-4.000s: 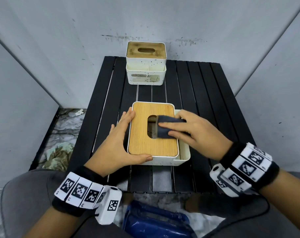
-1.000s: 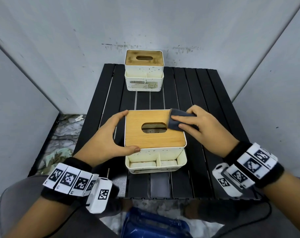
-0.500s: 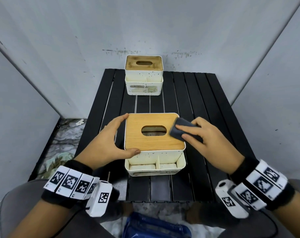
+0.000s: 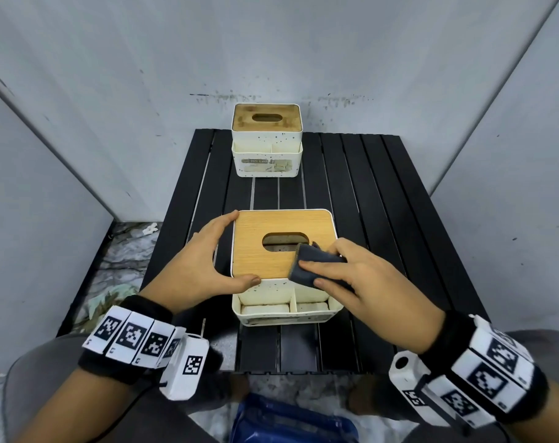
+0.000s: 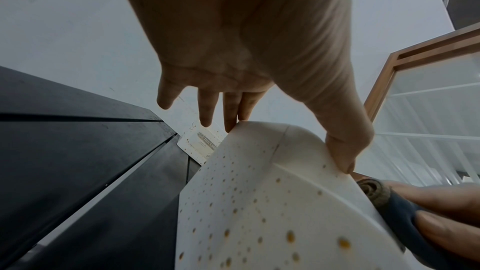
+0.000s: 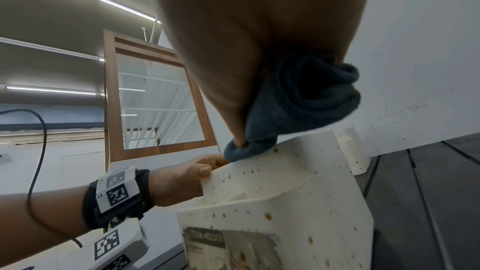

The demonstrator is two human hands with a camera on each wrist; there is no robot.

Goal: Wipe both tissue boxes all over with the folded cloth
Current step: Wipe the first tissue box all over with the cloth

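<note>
From my feed, the near tissue box sits toward the front of the black slatted counter. My left hand is clamped on its left side, thumb on the front corner and fingers along the far corner. My right hand has the folded dark cloth pinched and pressed onto the front right part of the wooden lid, right by the slot. The second tissue box is well apart at the back edge, by the wall.
</note>
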